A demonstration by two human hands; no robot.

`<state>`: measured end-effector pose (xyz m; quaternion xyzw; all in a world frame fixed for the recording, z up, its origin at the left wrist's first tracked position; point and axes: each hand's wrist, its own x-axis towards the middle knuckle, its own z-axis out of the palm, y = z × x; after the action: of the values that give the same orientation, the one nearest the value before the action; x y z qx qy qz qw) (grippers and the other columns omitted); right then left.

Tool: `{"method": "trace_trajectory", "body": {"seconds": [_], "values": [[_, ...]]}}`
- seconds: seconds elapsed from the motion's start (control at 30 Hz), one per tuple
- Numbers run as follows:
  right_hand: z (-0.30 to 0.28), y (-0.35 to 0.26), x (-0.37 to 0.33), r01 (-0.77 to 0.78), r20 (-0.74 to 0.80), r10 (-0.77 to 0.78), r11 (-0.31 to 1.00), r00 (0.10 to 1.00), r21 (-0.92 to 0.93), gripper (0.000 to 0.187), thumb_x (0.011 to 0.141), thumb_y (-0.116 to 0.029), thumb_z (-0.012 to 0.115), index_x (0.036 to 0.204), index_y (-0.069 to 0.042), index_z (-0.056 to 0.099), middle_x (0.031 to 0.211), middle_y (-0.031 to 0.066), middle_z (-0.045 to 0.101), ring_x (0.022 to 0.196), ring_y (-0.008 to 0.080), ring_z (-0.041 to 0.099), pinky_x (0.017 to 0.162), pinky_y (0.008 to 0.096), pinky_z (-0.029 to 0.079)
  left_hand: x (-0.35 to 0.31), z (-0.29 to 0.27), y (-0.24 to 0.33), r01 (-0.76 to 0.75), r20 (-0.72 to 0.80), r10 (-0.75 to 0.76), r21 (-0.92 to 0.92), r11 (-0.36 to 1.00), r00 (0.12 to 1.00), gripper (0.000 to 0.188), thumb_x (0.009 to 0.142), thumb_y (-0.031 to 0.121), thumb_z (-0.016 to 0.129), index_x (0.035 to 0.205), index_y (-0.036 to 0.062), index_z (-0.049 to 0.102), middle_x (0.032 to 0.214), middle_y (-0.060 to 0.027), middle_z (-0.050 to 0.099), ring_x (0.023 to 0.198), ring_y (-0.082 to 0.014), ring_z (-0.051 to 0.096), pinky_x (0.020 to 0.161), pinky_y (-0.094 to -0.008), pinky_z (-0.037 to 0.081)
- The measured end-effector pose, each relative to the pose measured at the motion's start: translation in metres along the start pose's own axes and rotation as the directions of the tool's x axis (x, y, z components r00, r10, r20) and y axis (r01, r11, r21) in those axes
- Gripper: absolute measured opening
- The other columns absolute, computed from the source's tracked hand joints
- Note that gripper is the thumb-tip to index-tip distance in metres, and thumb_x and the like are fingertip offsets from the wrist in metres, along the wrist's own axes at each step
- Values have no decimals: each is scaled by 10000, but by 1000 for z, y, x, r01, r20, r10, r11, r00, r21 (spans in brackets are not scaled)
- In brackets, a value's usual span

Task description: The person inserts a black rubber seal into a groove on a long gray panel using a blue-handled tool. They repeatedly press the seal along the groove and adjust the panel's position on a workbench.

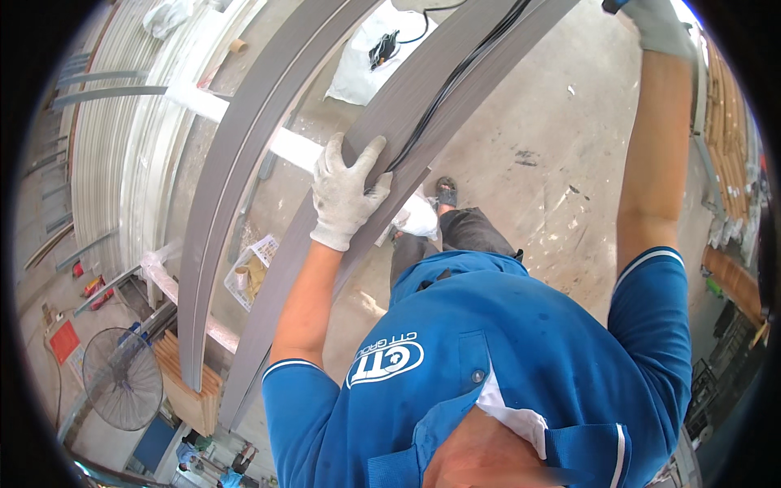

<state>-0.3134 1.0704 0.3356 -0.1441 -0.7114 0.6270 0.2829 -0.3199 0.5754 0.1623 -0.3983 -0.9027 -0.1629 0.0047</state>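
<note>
A person (455,455) in a blue shirt (504,333) stands on the dusty floor (537,130) by 2 long gray boards, and wears pale gloves on both hands. The left hand (348,193) lies on the near board (399,106), by its far edge, with the fingers spread wide and the palm down, so that grip is loose and pinches nothing. The thumb is just beside the end of some black cords (431,115), which run along the near board between its 2 long edges. The right hand (661,28) is up at the top of the view, well away from the left hand, next to a dark blue thing (613,4). Its fingers are cut off, so I can't tell if that grip is tight or loose. The far board (203,220) has a thin pale line down its length. A white bar (294,150) goes across under the boards. On the floor past the near board's far edge lies a white sheet (354,81) with a black bundle (382,50) on it. A white basket (230,285) sits between the boards, and a round fan (122,378) stands farther off.
</note>
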Motion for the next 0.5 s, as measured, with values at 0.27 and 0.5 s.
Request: {"method": "trace_trajectory", "body": {"seconds": [0.27, 0.5], "values": [[-55, 148, -19, -303, -329, 233, 936, 915, -179, 308, 825, -246, 895, 779, -143, 608, 618, -33, 567, 424, 61, 434, 379, 232, 307, 0, -2, 0, 5, 13, -5, -1, 1000, 1000, 610, 787, 327, 803, 1377, 310, 650, 1422, -277, 474, 1281, -453, 502, 1061, -526, 465], [-52, 195, 2, -430, -428, 228, 772, 875, -468, 324, 817, -340, 883, 835, -110, 654, 656, -17, 585, 455, 94, 457, 411, 286, 351, 1, -1, -3, -30, 16, 30, 12, 999, 999, 609, 800, 354, 791, 1387, 312, 638, 1384, -294, 456, 1264, -467, 477, 1051, -553, 440]]}}
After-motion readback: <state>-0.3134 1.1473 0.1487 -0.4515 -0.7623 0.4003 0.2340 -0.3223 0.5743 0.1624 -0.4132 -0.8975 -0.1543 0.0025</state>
